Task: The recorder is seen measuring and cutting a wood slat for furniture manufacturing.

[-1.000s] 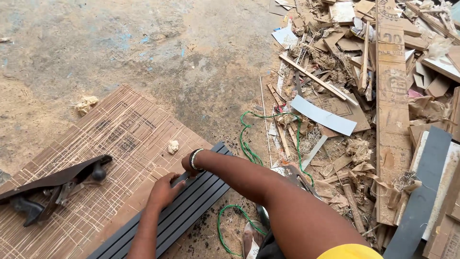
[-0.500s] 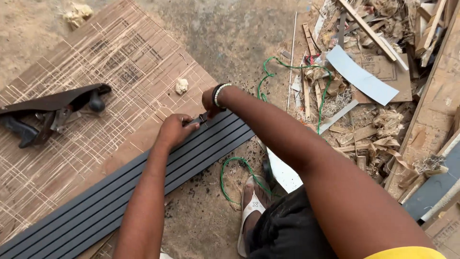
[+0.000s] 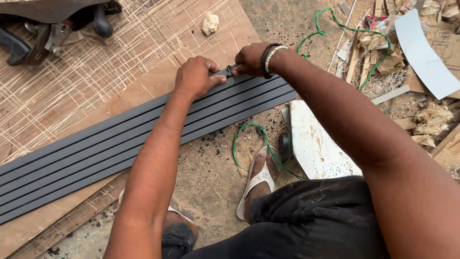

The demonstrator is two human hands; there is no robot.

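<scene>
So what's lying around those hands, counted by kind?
Dark grooved panel: 1
Hand plane: 1
Green cord: 1
White sandal: 1
Crumpled scrap: 1
Wrist bands: 2
Total: 7

**Dark grooved panel, small blade at its far edge**

Long, dark grey fluted panel (image 3: 110, 148), ribbed lengthwise, lying flat and slanted across a scored brown board (image 3: 86, 76) on the floor. Small metal blade (image 3: 231, 71), mostly hidden, pressed against the panel's upper edge near its right end, pinched between left hand (image 3: 196, 76) and right hand (image 3: 251, 58).
</scene>
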